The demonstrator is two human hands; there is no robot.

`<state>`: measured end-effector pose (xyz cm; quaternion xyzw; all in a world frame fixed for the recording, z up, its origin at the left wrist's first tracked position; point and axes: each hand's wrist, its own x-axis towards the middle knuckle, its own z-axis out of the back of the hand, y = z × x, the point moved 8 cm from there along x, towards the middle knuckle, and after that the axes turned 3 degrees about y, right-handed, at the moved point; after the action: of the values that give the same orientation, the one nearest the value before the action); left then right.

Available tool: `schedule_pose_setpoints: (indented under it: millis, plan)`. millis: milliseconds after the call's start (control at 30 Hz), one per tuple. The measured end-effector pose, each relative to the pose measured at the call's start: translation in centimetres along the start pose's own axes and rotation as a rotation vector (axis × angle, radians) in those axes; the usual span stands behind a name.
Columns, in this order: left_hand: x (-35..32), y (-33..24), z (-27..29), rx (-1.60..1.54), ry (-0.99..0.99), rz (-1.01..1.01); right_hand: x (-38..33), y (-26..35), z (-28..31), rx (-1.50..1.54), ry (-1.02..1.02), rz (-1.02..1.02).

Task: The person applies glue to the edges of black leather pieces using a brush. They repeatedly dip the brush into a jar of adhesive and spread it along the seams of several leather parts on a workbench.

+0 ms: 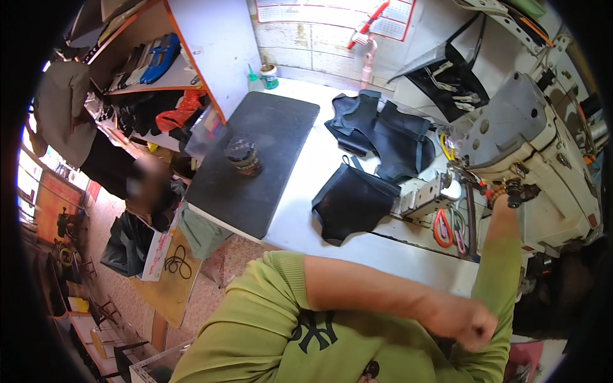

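My left hand (468, 323) is curled closed in front of my chest, close to my right sleeve. It is slightly blurred, and whatever its fingers may hold is hidden. My right arm, in a green sleeve, reaches forward to the sewing machine (543, 153). There my right hand (501, 193), with a beaded bracelet at the wrist, is partly covered by the machine's parts, and its fingers do not show. Left of the machine lie a black sewn piece (351, 201) with a small loop and more black pieces (402, 137). Orange-handled scissors (442, 228) lie beside the machine.
A black board (262, 137) bears a lidded jar (243, 157). Shelves (150, 89) with folded material stand at the left, near another person (96, 127). A black pouch (444, 80) hangs on the wall, and a small tub (269, 76) stands at the back.
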<state>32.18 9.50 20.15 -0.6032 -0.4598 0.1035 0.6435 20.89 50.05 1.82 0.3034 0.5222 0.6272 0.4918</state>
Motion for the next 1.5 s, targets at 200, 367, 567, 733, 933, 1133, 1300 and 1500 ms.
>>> schedule_pose_setpoints:
  millis: [200, 367, 567, 733, 933, 1133, 1300, 1500]
  plan:
    - [-4.8, -1.9, 1.9, 0.716, -0.289, 0.066, -1.4, -1.7, 0.1, 0.219, 0.024, -0.076]
    - [-21.4, -11.0, 8.4, 1.543, -0.807, 0.178, -14.2, -1.8, -2.5, -0.037, 0.302, 0.253]
    - [-43.1, -23.0, 23.9, 1.842, -1.251, 1.07, -27.5, -4.4, -3.1, -0.346, 0.185, 0.548]
    - [-48.6, -27.0, 35.2, 1.987, -1.269, 1.445, -31.0, -7.2, -3.4, -0.455, 0.115, 0.491]
    - [-47.3, -25.5, 40.4, 1.824, -1.25, 1.305, -31.5, -8.9, -3.2, -0.529, 0.09, 0.492]
    - [-46.1, -24.6, 38.8, 1.856, -1.132, 1.322, -31.4, -8.4, -4.0, -0.599, 0.148, 0.512]
    - [-49.5, -28.1, 39.5, 1.729, -1.382, 1.377, -31.6, -7.5, -4.3, -0.604, 0.105, 0.531]
    - [-50.3, -27.1, 43.8, 1.726, -1.344, 1.44, -31.7, -7.0, -4.5, -0.657, 0.099, 0.556]
